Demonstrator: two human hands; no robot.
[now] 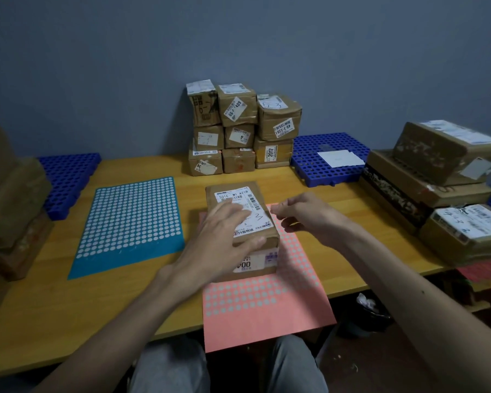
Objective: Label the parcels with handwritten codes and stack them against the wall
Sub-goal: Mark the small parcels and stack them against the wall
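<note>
Knees [230,364] in grey trousers, at the table's [68,307] near edge.

Pink sheet [267,304] of round stickers lies flat, its near end overhanging that edge. Parcel [247,251] sits on the middle of the sheet, long axis pointing to the wall [238,38], label up. A handwritten mark shows on the label.

Left hand [224,236]: flat on the parcel top, fingers straight and spread. They cover the label's left part and reach its near edge. Not gripping.

Right hand [304,214]: hovers just right of the parcel, apart from it. Fingers curled inward, tips close together. Whether they pinch anything small cannot be told.

Teal sheet [128,222] of stickers lies left of the parcel, flat and apart from the pink one.

Left pile [12,194] of boxes stands at the table's left edge, blurred. Left pallet [68,182], blue, lies just behind it.

Right pile [442,180] of larger boxes crowds the right edge, and one low box carries handwriting.

A strip of table top separates the parcel from the stack [244,129]. The stack is three columns of boxes, set against the wall.

Right pallet [309,160], blue, is beside the stack, with white paper [340,158] on it.
</note>
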